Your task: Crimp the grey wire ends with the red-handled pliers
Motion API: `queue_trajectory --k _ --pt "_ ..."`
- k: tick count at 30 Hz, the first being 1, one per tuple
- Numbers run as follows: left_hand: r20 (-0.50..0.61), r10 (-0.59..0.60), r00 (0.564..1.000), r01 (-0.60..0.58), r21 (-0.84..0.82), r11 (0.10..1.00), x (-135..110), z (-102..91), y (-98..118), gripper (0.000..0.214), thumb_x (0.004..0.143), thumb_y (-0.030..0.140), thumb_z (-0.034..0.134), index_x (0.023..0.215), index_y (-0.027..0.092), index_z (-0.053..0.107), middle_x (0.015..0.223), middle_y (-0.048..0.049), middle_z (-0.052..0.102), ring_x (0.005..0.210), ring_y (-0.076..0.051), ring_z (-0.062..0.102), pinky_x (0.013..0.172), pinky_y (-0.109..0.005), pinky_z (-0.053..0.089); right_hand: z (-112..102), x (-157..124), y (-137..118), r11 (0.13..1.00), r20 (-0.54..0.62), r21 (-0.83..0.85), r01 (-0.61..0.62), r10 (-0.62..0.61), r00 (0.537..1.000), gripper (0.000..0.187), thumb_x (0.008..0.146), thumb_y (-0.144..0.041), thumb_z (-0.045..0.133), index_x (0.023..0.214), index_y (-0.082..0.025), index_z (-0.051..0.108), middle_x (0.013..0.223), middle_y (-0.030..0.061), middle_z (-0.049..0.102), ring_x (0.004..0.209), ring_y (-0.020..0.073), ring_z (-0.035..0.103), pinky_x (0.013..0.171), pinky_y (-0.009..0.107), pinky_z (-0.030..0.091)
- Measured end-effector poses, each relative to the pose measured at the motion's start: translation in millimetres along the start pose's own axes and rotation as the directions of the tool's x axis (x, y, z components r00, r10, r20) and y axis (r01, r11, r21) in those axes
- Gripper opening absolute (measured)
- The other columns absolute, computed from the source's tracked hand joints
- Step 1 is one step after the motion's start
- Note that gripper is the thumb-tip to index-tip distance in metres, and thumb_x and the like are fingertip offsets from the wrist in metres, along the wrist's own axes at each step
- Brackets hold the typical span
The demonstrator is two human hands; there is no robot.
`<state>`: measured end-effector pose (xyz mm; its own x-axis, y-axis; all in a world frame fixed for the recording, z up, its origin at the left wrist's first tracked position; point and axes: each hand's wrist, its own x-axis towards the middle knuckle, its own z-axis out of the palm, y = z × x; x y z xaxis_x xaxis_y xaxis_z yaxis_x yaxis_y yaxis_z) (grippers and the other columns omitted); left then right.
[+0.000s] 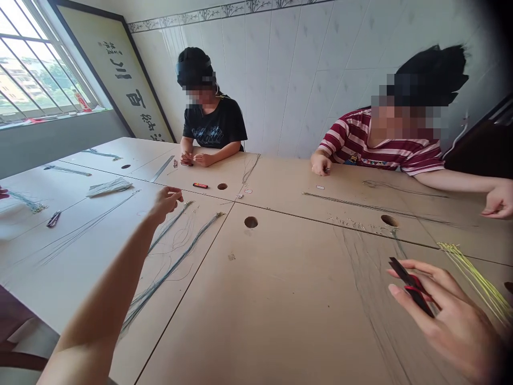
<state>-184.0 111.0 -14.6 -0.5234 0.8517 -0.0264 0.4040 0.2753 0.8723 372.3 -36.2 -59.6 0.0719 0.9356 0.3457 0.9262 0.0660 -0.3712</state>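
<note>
My left hand (168, 202) reaches far across the table, its fingers pressed together. Whatever is between them, if anything, is too small to make out. Just beside its fingertips is the top end of a bundle of thin grey-blue strands (170, 223), partly hidden by my arm. A second, thicker strand bundle (188, 247) lies to its right. My right hand (452, 310), at the lower right, holds a pair of small black and red snips (414, 289) above the table. Loose fine strands (363, 278) lie to the left of that hand.
A yellow-green strand bundle (475, 272) lies at the right. Two people sit across the table (272, 321); one has a black shirt (212, 125), the other a striped shirt (348, 133). A red and black lighter-like stick (200, 185) lies near a cable hole (251, 222).
</note>
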Motion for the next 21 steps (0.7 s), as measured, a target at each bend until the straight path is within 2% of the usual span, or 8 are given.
queue_trajectory --k 2,4,6,8,10,12,15,21 --pt "0.03 0.045 0.999 -0.044 -0.049 0.998 -22 -8.5 18 0.006 0.085 0.018 0.055 0.089 0.018 0.051 0.064 0.0043 0.054 0.041 -0.004 0.031 0.039 -0.017 0.022 1 14 -21 0.965 0.151 0.242 -0.103 0.067 0.986 0.033 0.089 -0.048 0.051 0.103 -0.024 0.069 0.121 0.0078 0.06 0.102 0.0205 0.063 0.081 0.03 0.049" --pt "0.105 0.099 0.989 -0.091 -0.083 0.992 -47 -10.5 33 0.008 0.083 0.02 0.057 0.088 0.019 0.05 0.066 0.0039 0.056 0.042 -0.004 0.031 0.04 -0.018 0.022 6 25 -51 0.862 0.313 0.444 -0.244 0.106 0.944 0.036 0.081 -0.054 0.06 0.103 -0.027 0.067 0.116 0.0051 0.063 0.1 0.0224 0.061 0.078 0.031 0.047" --pt "0.193 0.14 0.971 -0.124 -0.093 0.988 -74 -2.2 43 0.009 0.082 0.02 0.056 0.088 0.019 0.051 0.066 0.0033 0.058 0.042 -0.004 0.031 0.041 -0.019 0.022 16 29 -90 0.66 0.482 0.621 -0.422 0.103 0.87 0.037 0.077 -0.055 0.064 0.098 -0.024 0.066 0.109 0.0047 0.066 0.09 0.0194 0.058 0.069 0.028 0.044" --pt "0.297 0.175 0.939 -0.155 -0.09 0.984 -103 15.8 45 0.013 0.081 0.022 0.057 0.09 0.02 0.05 0.065 0.0034 0.059 0.043 -0.005 0.033 0.042 -0.019 0.023 31 27 -133 0.394 0.624 0.714 -0.579 0.017 0.781 0.033 0.076 -0.05 0.067 0.091 -0.02 0.065 0.103 0.0056 0.068 0.077 0.0146 0.054 0.063 0.025 0.042" --pt "0.447 0.232 0.864 -0.235 -0.05 0.971 -131 38.7 40 0.012 0.083 0.024 0.053 0.092 0.022 0.044 0.065 0.0047 0.059 0.044 -0.006 0.031 0.043 -0.02 0.024 49 20 -171 0.158 0.744 0.665 -0.73 -0.051 0.666 0.027 0.074 -0.041 0.071 0.086 -0.018 0.064 0.099 0.0066 0.069 0.071 0.0122 0.051 0.058 0.023 0.041" --pt "0.567 0.28 0.775 -0.322 -0.027 0.946 -158 60.3 31 0.01 0.086 0.026 0.048 0.093 0.023 0.041 0.067 0.0049 0.058 0.047 -0.009 0.037 0.046 -0.022 0.03 67 11 -200 0.006 0.826 0.564 -0.826 -0.038 0.563 0.023 0.072 -0.034 0.073 0.084 -0.016 0.064 0.098 0.0085 0.069 0.075 0.013 0.053 0.058 0.023 0.042" --pt "0.617 0.301 0.727 -0.43 0.067 0.9 -188 81.6 19 0.002 0.091 0.025 0.037 0.092 0.024 0.038 0.069 0.0035 0.059 0.056 -0.013 0.048 0.054 -0.025 0.035 90 -1 -218 -0.196 0.847 0.526 -0.828 0.028 0.531 0.021 0.07 -0.031 0.075 0.081 -0.017 0.064 0.097 0.0085 0.069 0.078 0.0138 0.055 0.056 0.022 0.043" --pt "0.676 0.301 0.672 -0.528 0.153 0.836 -212 97.7 9 0.008 0.094 0.025 0.029 0.093 0.024 0.037 0.074 0.0001 0.062 0.06 -0.017 0.054 0.058 -0.028 0.036 114 -12 -208 -0.267 0.812 0.582 -0.768 0.138 0.568 0.031 0.058 -0.03 0.082 0.079 -0.017 0.063 0.074 0.001 0.064 0.063 0.0097 0.053 0.048 0.02 0.037"
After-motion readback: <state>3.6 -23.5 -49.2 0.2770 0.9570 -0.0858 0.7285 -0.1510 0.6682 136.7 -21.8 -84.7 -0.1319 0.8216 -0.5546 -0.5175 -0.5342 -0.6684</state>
